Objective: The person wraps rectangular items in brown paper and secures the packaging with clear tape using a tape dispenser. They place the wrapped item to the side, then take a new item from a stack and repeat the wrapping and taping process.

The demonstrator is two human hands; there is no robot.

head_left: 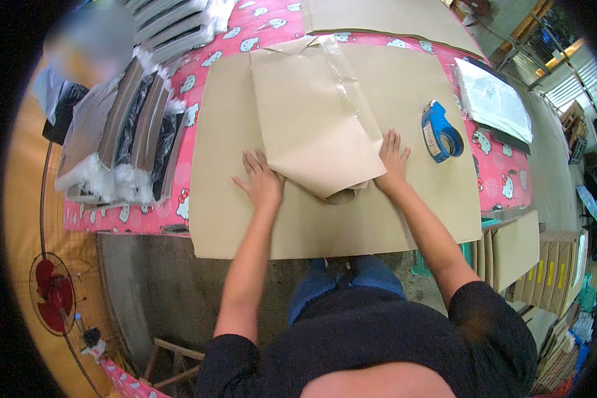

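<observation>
A brown paper parcel [312, 106] lies on a large flat cardboard sheet [225, 219]. Clear tape [343, 79] runs down its right part, and its near end is folded inward with a small gap at the tip. At the parcel's lower left edge rests my left hand [264, 184], fingers spread on the cardboard. My right hand [393, 164] lies against the lower right edge with its fingers stretched out; its thumb is hidden. Neither hand grips anything visible. To the right, a blue tape dispenser [438, 132] sits on the same sheet.
A pink patterned cloth [186, 83] covers the table. Stacks of plastic-wrapped panels [123, 139] stand at the left, with a white wrapped pack [494, 99] at the right. Another cardboard sheet [391, 16] lies beyond. Folded cartons [550, 272] stand below right; a red-bladed fan [53, 295] is lower left.
</observation>
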